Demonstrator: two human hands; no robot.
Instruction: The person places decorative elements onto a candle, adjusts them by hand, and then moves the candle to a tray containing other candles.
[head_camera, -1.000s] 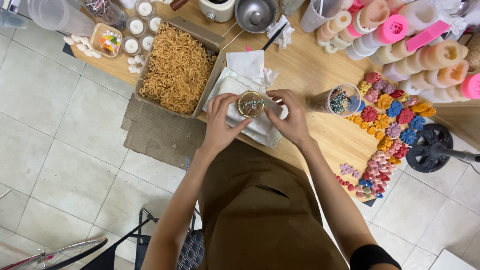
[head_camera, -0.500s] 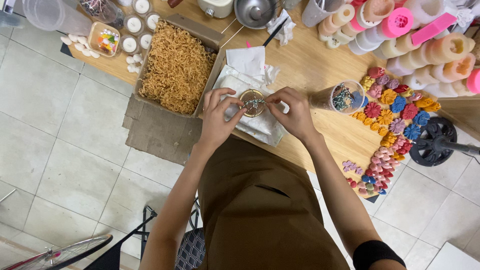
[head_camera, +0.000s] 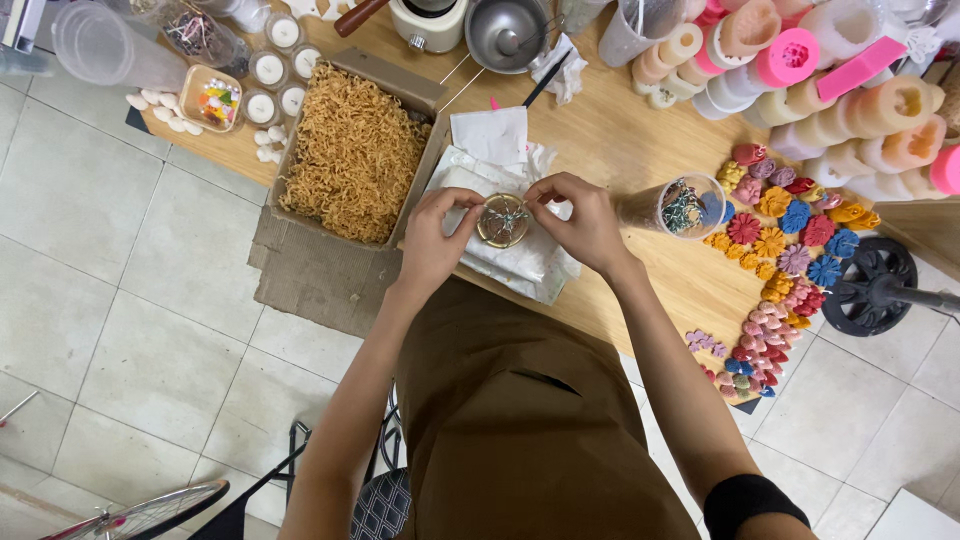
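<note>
At the near edge of the wooden table, a small round gold-rimmed jar is held between both hands above a pile of white wrapping sheets. The jar's left side is gripped by the left hand, its fingers curled closed around the rim. A thin silvery tie lying across the jar's top is pinched by the fingertips of the right hand, which is closed narrow on it.

Just left of the hands, a shallow cardboard box filled with tan shredded paper is seen, overhanging a flat piece of cardboard on the tiled floor. Farther left, small white candles in clear cups and a little tub of coloured beads are set. To the right of the hands, a clear plastic cup lies on its side with metallic bits inside. Beyond it, rows of coloured flower-shaped wax pieces are spread along the table's right edge. At the far right, pale cylindrical moulds are stacked, and a metal pot stands at the far edge.
</note>
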